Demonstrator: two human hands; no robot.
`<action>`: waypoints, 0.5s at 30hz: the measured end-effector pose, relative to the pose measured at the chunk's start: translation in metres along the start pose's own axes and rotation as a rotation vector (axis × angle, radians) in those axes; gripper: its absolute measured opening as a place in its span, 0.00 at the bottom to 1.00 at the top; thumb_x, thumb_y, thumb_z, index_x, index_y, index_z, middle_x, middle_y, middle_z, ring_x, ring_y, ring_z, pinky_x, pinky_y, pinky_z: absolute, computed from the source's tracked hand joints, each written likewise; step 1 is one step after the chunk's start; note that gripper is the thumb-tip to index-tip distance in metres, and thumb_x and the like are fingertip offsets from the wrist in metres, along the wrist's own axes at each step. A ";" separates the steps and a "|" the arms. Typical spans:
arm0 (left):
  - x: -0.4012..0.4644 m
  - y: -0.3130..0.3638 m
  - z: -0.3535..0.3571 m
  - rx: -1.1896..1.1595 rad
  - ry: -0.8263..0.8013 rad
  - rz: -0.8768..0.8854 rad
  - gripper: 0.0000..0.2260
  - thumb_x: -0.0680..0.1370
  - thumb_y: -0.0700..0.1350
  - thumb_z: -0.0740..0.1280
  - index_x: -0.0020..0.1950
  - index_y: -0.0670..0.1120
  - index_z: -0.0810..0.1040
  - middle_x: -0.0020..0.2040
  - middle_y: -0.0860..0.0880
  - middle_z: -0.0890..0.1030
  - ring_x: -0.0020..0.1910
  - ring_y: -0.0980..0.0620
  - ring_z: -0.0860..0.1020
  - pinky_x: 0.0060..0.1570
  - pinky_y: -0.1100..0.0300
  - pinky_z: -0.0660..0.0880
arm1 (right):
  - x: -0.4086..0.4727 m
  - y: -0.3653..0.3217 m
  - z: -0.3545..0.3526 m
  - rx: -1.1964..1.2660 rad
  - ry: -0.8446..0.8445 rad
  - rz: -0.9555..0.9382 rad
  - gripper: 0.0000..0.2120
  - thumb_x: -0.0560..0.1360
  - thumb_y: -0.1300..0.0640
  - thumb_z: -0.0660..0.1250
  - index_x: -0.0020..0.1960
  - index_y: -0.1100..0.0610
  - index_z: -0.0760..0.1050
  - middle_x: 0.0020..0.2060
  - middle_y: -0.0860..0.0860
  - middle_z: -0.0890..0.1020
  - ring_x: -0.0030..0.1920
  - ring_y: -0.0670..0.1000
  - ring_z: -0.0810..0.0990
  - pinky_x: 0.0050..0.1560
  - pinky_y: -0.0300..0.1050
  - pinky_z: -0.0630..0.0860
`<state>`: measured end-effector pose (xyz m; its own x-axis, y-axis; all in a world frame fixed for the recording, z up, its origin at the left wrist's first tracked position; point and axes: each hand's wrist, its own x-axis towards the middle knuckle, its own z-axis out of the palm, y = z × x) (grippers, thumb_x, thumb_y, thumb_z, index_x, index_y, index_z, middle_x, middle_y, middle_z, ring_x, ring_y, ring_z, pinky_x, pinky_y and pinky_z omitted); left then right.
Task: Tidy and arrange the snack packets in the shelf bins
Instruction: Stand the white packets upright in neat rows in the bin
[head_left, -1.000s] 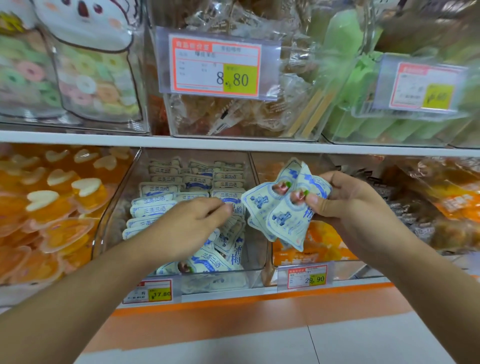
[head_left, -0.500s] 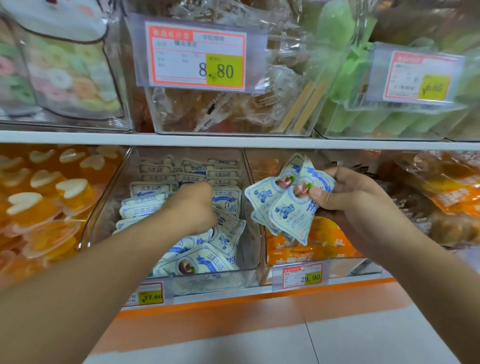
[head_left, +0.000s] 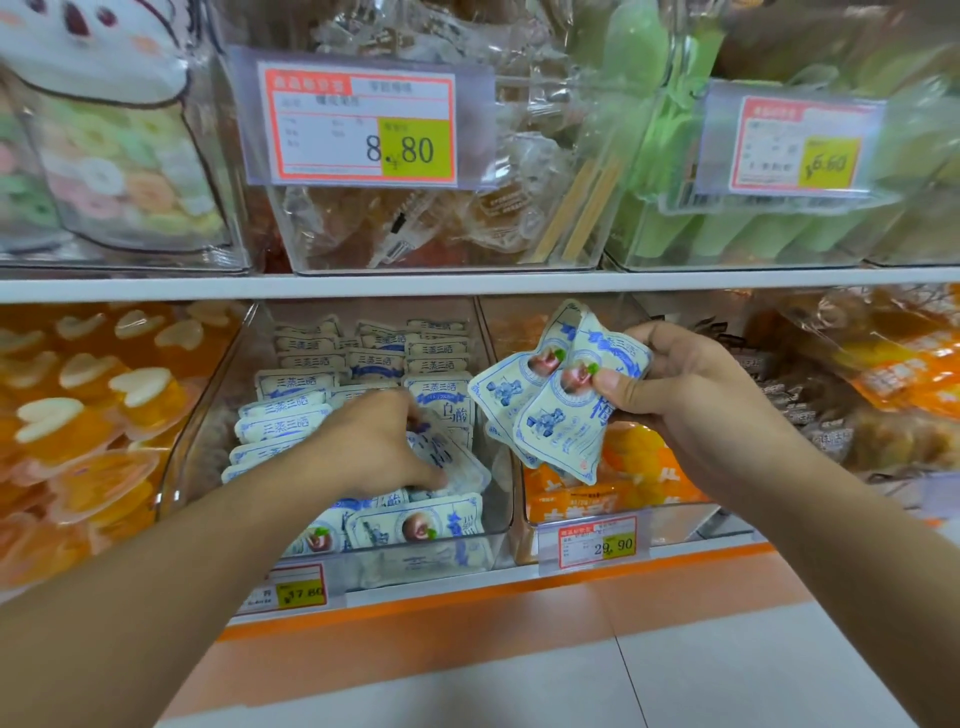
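A clear shelf bin (head_left: 498, 499) on the lower shelf holds several white-and-blue snack packets (head_left: 296, 387), stacked in rows at the back and lying loose at the front. My left hand (head_left: 374, 447) is down inside the bin, fingers closed on a loose white-and-blue packet (head_left: 452, 467). My right hand (head_left: 685, 384) is raised in front of the neighbouring bin and pinches a fanned bunch of the same packets (head_left: 550, 410) between thumb and fingers.
An orange-packet bin (head_left: 639, 483) sits under my right hand, with a jelly-cup bin (head_left: 78, 405) at the left and dark snack packets (head_left: 800, 400) at the right. The upper shelf (head_left: 467, 286) carries clear bins with price tags (head_left: 358, 124). Floor tiles lie below.
My left hand has pushed deeper and lower into the bin and closed on a loose packet. My right hand keeps its bunch at about the same place.
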<state>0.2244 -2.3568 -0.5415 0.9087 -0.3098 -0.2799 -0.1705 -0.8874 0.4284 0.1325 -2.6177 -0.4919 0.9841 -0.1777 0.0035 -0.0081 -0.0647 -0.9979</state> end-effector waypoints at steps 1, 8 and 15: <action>-0.001 -0.003 0.000 -0.033 -0.034 0.053 0.27 0.63 0.61 0.81 0.59 0.57 0.79 0.58 0.57 0.79 0.58 0.52 0.79 0.61 0.50 0.78 | 0.000 0.000 0.000 -0.002 0.001 0.000 0.12 0.76 0.69 0.71 0.58 0.65 0.75 0.43 0.58 0.87 0.45 0.56 0.87 0.50 0.55 0.81; -0.004 -0.011 -0.003 -0.016 -0.013 0.256 0.13 0.74 0.57 0.73 0.58 0.65 0.79 0.57 0.63 0.81 0.60 0.59 0.78 0.68 0.49 0.72 | -0.001 -0.002 0.004 -0.003 -0.009 0.001 0.12 0.76 0.70 0.71 0.58 0.64 0.75 0.44 0.58 0.88 0.45 0.55 0.87 0.45 0.49 0.81; -0.023 -0.008 -0.012 -0.179 -0.094 0.402 0.06 0.80 0.52 0.71 0.55 0.58 0.86 0.53 0.65 0.85 0.56 0.67 0.81 0.64 0.57 0.77 | -0.003 -0.005 0.006 -0.084 -0.053 -0.052 0.19 0.69 0.63 0.78 0.56 0.61 0.76 0.45 0.58 0.87 0.43 0.53 0.85 0.37 0.42 0.79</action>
<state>0.2092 -2.3385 -0.5278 0.7439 -0.6546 -0.1342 -0.4268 -0.6200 0.6584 0.1307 -2.6106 -0.4871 0.9916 -0.1195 0.0495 0.0306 -0.1551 -0.9874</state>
